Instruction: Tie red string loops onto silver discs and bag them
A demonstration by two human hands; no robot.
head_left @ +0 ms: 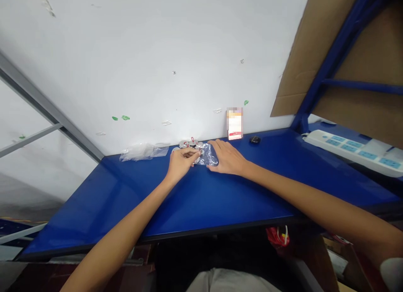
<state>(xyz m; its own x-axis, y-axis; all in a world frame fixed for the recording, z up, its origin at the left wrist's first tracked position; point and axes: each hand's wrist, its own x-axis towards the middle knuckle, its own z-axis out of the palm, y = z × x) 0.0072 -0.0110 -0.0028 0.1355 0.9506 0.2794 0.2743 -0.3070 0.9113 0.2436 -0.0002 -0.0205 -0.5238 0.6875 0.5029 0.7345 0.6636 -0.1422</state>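
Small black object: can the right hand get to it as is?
Probably yes: the small black object lies near the right hand, with only blue tabletop showing between. The hand is at the clear plastic bag, though, and would likely leave it first.

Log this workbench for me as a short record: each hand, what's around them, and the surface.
Left hand: pinched at the left end of a clear bag; exact grip too small to tell
Right hand: spread at the bag's right end, thumb and fingers apart
Beyond left hand: grey discs with red loops, partly hidden
Far left: loose clear bags, by the wall
Against wall: upright lit screen
Right of screen: small black object
Far right: white power strip
Surface: blue table
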